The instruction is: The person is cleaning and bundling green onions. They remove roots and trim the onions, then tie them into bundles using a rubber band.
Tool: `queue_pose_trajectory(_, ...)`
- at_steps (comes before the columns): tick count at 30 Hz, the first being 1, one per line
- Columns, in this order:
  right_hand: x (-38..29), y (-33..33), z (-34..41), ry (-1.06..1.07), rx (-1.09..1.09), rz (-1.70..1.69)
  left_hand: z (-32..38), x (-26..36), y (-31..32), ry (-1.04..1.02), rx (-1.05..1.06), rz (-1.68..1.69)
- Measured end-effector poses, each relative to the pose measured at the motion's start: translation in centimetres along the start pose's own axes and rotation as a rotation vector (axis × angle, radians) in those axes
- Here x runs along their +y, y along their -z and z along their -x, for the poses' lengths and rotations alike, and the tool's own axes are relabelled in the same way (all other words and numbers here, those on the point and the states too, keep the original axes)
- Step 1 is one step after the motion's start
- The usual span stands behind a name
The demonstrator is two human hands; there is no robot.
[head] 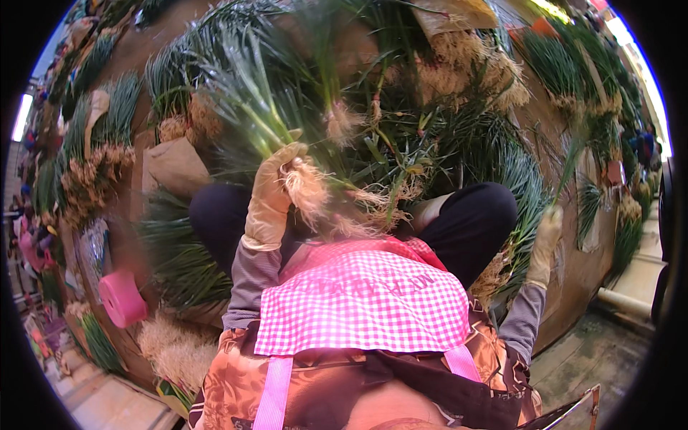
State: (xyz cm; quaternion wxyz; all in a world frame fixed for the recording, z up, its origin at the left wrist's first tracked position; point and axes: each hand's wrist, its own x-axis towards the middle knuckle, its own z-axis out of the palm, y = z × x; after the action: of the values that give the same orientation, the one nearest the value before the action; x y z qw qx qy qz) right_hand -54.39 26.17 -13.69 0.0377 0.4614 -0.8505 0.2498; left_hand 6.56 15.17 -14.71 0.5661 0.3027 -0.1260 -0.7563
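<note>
My left hand (269, 196), in a cream-coloured rubber glove, is closed around a bunch of green onions (263, 107) just above its roots. The pale stringy roots (305, 185) hang toward my lap, and the long green leaves point away from me. Out to the side, my right hand (545, 234), gloved the same way, grips a thin strand of green onion leaves (571, 161) that stands up from the fingers; their lower end is hidden in the hand. Between my crossed legs lies a loose heap of green onions (398, 156), with roots and some yellowed leaves showing.
A pink plastic container (122, 299) stands at my left. Bundled green onions (110, 118) lie on the brown floor covering (559, 301) on both sides. A large root-ended pile (473, 70) lies ahead. A pink checked apron (365, 301) covers my lap. Other people (35, 236) are at the far left.
</note>
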Motion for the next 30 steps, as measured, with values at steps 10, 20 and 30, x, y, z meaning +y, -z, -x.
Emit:
queue_pose_trajectory(10, -34.4, -8.9, 0.3, 0.54, -0.925, -0.622, -1.2, -0.7, -1.6, 0.029, 0.16, -0.127)
queue_pose_trajectory(20, -45.9, -19.6, 3.1, 0.396, -0.964, -0.358, 0.2, 0.0, 0.1, 0.057, 0.084, 0.057)
queue_pose_trajectory(30, -43.2, -14.5, 11.9, 0.137, -1.164, -1.087, -0.8, -1.3, -2.0, 0.124, 0.109, 0.155)
